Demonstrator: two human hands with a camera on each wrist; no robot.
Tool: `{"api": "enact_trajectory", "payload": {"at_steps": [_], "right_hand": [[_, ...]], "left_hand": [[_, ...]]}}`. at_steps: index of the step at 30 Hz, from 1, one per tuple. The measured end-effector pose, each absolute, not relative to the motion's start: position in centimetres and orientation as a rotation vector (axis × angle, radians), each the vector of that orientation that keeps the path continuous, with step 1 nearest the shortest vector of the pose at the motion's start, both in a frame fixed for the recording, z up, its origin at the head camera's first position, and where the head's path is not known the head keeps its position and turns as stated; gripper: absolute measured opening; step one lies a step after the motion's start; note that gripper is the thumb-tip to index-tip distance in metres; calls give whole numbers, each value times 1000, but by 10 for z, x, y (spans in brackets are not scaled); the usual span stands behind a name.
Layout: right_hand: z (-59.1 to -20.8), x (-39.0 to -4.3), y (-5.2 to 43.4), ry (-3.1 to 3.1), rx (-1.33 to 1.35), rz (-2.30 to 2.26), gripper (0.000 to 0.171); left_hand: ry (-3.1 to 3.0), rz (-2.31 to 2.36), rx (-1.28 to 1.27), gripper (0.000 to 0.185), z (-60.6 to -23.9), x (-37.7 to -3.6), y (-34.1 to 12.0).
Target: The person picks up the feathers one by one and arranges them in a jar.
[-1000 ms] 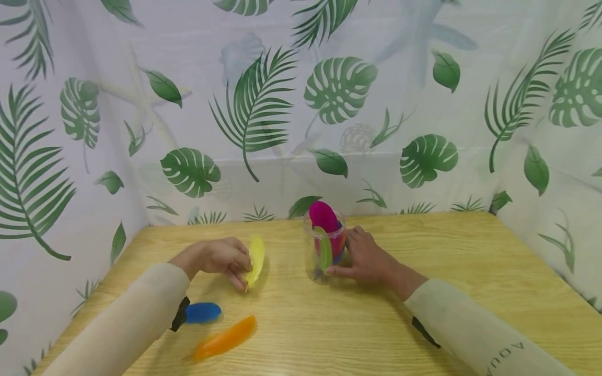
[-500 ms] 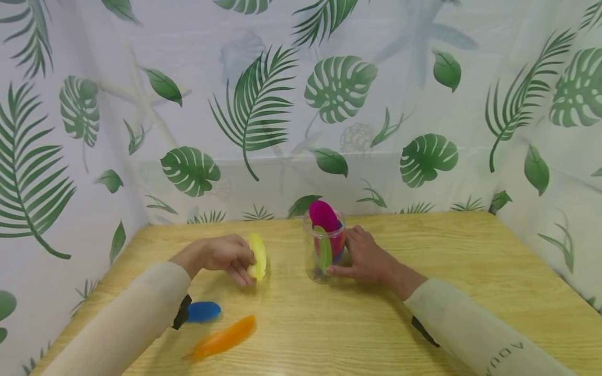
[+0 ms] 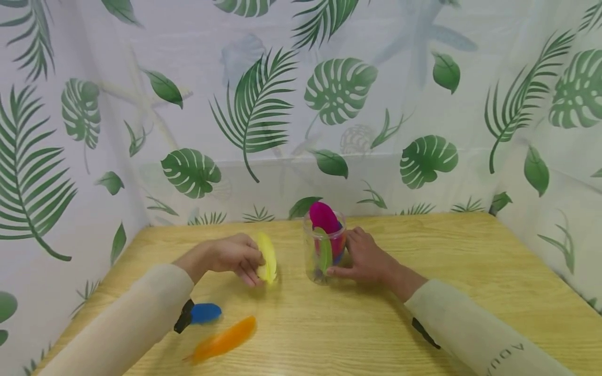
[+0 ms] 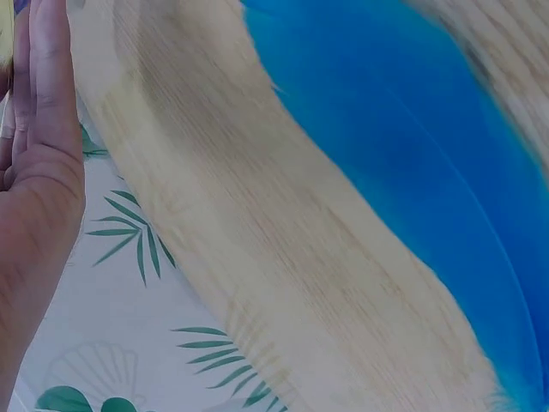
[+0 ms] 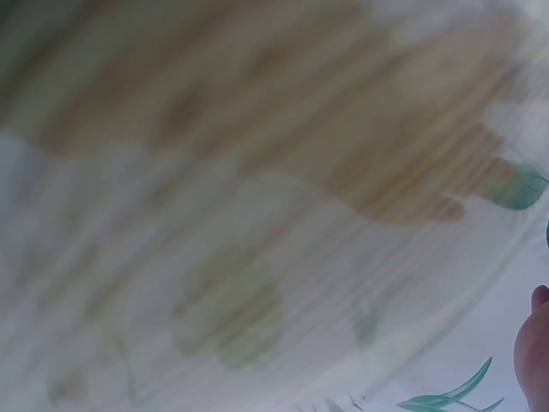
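My left hand (image 3: 235, 258) pinches a yellow feather (image 3: 269, 256), held roughly upright just above the table, left of a clear plastic jar (image 3: 310, 263). Thumb and fingers of my right hand (image 3: 369, 261) grip the jar's right side. Inside it stand a magenta feather (image 3: 323, 216), a green feather (image 3: 324, 253) and some blue and orange ones, partly hidden. In the left wrist view, my left hand (image 4: 47, 146) shows at the left edge, and a blue feather (image 4: 412, 146) fills the right. Only a bit of my right hand (image 5: 533, 360) appears in the right wrist view.
On the wooden table (image 3: 367, 334) an orange feather (image 3: 226, 338) lies at front left. Beside it is the blue feather (image 3: 206, 313), partly covered by the left wrist strap (image 3: 183, 317). A leaf-printed cloth (image 3: 277, 193) stands behind the table and along its sides.
The left hand has moved a little to the right, carrying the yellow feather nearer the jar. The feather's tilt has changed. My right hand and the jar have stayed in place.
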State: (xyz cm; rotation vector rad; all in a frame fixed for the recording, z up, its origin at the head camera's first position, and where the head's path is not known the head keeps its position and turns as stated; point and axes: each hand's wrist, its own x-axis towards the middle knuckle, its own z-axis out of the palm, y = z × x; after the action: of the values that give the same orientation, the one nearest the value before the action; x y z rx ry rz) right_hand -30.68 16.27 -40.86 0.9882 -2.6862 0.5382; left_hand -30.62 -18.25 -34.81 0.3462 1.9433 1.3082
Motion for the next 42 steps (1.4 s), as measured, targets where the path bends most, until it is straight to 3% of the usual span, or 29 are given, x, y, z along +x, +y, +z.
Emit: {"api": "enact_trajectory", "payload": {"at_steps": [15,22,37,42], "right_hand": [[-409,-306,163,-2689,983,542,76],[-409,-305,163,-2697,969,549,77],[-409,-306,163,-2696,984,566,76],[-410,-307,163,-2705,982,560,76]], "left_hand": [[1900,1376,398,18,-337,-305,-170],[1875,1415,414,27,-331,-307,-171],[1904,1476,444,17,-318,-310,-166],[1895,1504,414,24,-312,-312,-163]]}}
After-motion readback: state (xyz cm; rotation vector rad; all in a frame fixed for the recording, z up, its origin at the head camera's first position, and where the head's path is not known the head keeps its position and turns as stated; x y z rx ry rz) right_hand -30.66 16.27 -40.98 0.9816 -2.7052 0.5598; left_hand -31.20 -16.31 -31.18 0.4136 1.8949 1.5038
